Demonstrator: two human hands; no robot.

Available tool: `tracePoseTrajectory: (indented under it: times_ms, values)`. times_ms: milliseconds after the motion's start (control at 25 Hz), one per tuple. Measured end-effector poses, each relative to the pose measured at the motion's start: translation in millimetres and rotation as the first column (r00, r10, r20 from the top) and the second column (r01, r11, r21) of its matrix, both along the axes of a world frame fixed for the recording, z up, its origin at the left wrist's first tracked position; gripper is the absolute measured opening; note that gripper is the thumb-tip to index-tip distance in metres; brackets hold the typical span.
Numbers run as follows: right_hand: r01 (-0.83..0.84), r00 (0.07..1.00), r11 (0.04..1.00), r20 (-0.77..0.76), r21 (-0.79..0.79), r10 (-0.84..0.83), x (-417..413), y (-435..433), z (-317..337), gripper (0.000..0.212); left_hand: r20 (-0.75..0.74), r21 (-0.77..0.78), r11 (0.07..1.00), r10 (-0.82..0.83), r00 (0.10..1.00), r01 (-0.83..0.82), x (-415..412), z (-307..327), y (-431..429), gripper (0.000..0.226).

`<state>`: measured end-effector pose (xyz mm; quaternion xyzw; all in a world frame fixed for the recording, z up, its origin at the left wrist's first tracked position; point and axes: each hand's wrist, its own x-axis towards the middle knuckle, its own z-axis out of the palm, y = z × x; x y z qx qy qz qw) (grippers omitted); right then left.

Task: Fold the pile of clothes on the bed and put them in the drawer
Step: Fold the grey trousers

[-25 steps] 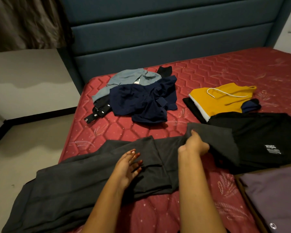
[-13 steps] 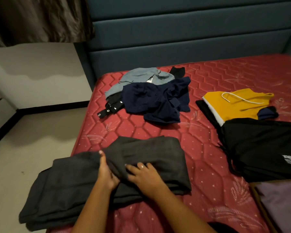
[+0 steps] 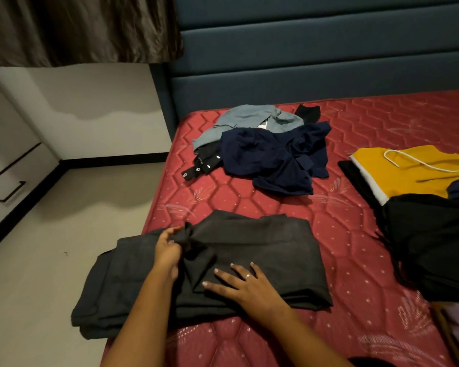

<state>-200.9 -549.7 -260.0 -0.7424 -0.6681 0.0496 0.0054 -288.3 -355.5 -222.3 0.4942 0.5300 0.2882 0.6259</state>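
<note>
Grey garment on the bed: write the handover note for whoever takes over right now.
Left grip pinches a bunched fold of the grey garment; right grip presses flat on it.
It lies part-folded at the bed's near edge.
Done: yellow top and black garment lie folded on the right.
Left: finish this fold, fold the navy and light-blue pile, store everything in the drawers.

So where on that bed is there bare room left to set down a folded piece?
Bare mattress lies between the grey garment and the navy pile, and past the yellow top toward the headboard. The right side is crowded with the yellow top and black garment.
</note>
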Motion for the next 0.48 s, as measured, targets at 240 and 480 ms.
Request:
tracePoseTrajectory:
  times_ms: [240, 480]
  values:
    - [0.049, 0.997, 0.993, -0.062, -0.110, -0.056, -9.3, 17.8, -7.4, 0.066, 0.075, -0.142, 0.990, 0.016, 0.997, -0.005, -55.5, 5.7, 7.3, 0.037]
    - [-0.091, 0.994, 0.991, -0.062, -0.101, 0.085, -9.4, 18.6, 0.0, 0.091, -0.884, 0.127, 0.789, -0.185, 0.429, 0.602, -29.1, 1.6, 5.2, 0.049]
